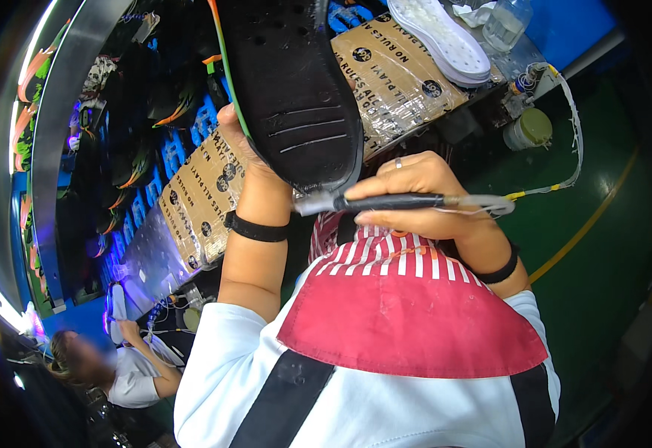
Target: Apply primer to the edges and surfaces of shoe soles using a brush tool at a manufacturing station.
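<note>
My left hand grips a black shoe sole from beneath, most of its fingers hidden behind it. The sole's inner face, with small holes and raised ridges, is turned up, and an orange and green stripe runs along its left edge. My right hand is closed around a black-handled brush with a pale tube at its back end. The brush's whitish bristles are blurred and lie close to the sole's near end; whether they touch it I cannot tell.
Printed cardboard under clear film covers the bench. White soles lie stacked at the far right by a clear jar. A pale tub sits beside a looped hose. Black soles hang along the left; another person works at lower left.
</note>
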Tool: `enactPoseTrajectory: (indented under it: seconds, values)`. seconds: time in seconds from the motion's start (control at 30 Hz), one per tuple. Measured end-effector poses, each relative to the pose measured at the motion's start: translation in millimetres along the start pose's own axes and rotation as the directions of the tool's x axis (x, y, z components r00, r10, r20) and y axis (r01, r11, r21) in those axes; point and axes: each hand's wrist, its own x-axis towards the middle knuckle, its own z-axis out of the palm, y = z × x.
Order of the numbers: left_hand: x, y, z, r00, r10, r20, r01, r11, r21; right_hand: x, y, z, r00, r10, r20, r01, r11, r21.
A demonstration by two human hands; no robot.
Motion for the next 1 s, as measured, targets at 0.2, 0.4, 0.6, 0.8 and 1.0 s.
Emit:
enactPoseTrajectory:
  seconds: [0.2, 0.4, 0.6, 0.8, 1.0]
  values:
    - [4, 6, 7, 0.985, -0.151, 0.081, 0.145, 0.986, 0.079, -2, 5, -3, 0.994, 0.013, -0.106, -0.021, 0.997, -0.074]
    - [3, 12, 39, 0.964, -0.257, -0.065, 0.253, 0.966, -0.055, -2, 6, -8, 0.975, -0.019, 0.220, 0.030, 0.998, -0.047]
    - [14, 17, 41, 0.878, -0.452, -0.158, 0.476, 0.859, 0.189, -3, 18, 5, 0.993, -0.075, 0.091, 0.087, 0.986, -0.141]
    - [22, 27, 48, 0.710, -0.690, -0.142, 0.694, 0.651, 0.308, -2, 15, -3, 0.952, -0.096, 0.290, 0.131, 0.986, -0.104]
    - [27, 19, 46, 0.666, -0.713, -0.221, 0.712, 0.517, 0.476, -1, 16, 7, 0.967, 0.006, 0.256, 0.043, 0.982, -0.186]
